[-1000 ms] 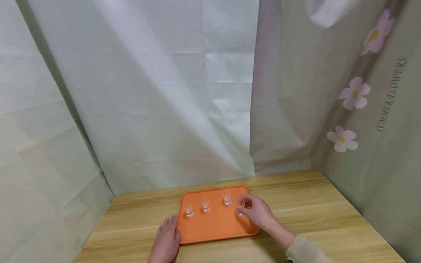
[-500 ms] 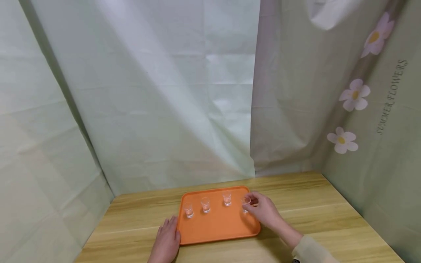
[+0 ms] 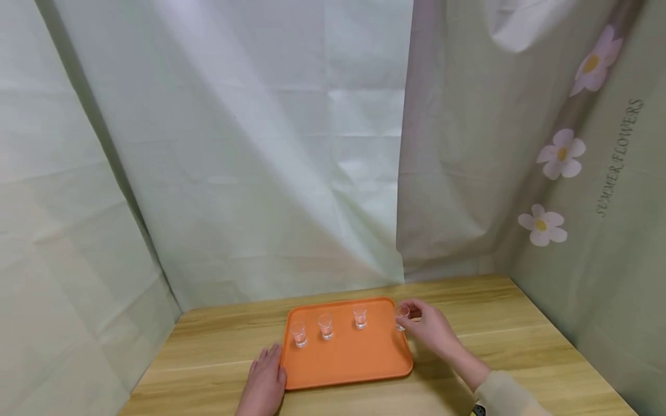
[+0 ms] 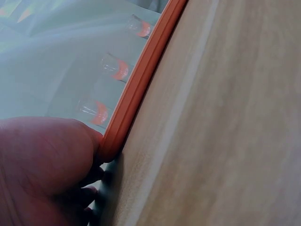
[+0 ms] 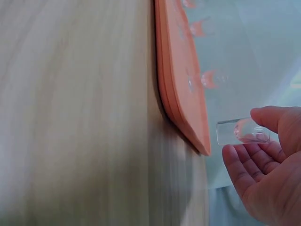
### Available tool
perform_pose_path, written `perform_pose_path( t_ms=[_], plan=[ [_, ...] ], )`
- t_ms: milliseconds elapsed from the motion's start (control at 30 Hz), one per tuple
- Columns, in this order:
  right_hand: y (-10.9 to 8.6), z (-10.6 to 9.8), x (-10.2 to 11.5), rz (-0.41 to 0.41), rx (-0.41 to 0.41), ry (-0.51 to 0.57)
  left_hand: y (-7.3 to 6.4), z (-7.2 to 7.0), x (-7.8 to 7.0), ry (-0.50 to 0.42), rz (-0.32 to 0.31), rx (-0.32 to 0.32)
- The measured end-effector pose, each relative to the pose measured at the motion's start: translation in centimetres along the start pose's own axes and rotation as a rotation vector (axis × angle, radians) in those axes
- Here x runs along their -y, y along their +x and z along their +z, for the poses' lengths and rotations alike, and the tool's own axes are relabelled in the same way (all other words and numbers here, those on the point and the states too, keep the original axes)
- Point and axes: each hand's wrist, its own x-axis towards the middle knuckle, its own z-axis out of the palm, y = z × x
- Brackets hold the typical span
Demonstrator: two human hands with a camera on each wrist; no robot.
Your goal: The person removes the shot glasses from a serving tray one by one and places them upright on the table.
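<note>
In the head view, an orange tray (image 3: 348, 364) lies on the wooden table. My right hand (image 3: 429, 329) pinches a clear shot glass (image 5: 230, 133) between thumb and fingers, upright at the tray's right edge. The right wrist view has this glass raised off the tray. Three more shot glasses stand on the tray: one at the left (image 3: 299, 335), a second (image 3: 326, 327) beside it, a third (image 3: 360, 316) nearer the middle. Each seems to hold some clear liquid. My left hand (image 3: 264, 378) rests on the table, thumb touching the tray's left edge (image 4: 124, 120), fingers extended.
Table surface (image 3: 499, 341) extends to the right of the tray and also to its left. A pale green curtain (image 3: 250, 173) hangs behind the table and along both sides, with printed flowers (image 3: 541, 225) on the right.
My right hand has moved right and slightly back with the shot glass, from over the tray to its right edge. My left hand and the other glasses stay in place.
</note>
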Motion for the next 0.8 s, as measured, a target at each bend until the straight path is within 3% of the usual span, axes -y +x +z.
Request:
perform_pose_path(
  t_ms=[200, 433, 800],
  plan=[
    [0.5, -1.1, -0.7, -0.017, -0.013, -0.033, -0.1, -0.1, -0.2, -0.034, 0.018, -0.016],
    [1.1, -2.1, -1.8, -0.011, -0.027, -0.057, 0.1, 0.3, 0.5, 0.004, 0.042, -0.023],
    [1.8, -3.2, -3.6, 0.025, -0.019, -0.042, 0.0, 0.3, 0.4, -0.016, 0.029, -0.012]
  ],
)
